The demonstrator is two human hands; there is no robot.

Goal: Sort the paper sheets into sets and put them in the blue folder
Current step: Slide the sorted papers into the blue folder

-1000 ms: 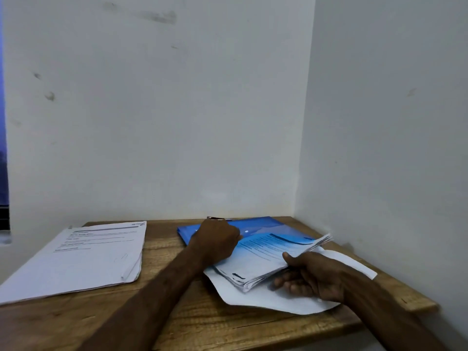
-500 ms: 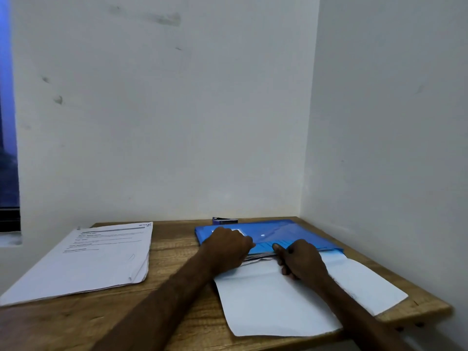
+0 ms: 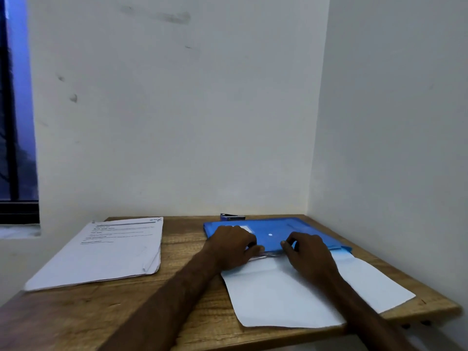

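both my left hand [image 3: 233,245] and right hand [image 3: 310,252] curl their fingers over the near edge of the blue folder [image 3: 274,230], pinching it. a blank white sheet [image 3: 283,297] lies under my wrists; the printed paper stack [image 3: 109,254] sits well left of my left hand.

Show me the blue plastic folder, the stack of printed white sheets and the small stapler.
blue plastic folder [image 3: 278,225]: head view, top cover.
stack of printed white sheets [image 3: 109,252]: head view, top sheet's middle.
small stapler [image 3: 231,217]: head view, its body.
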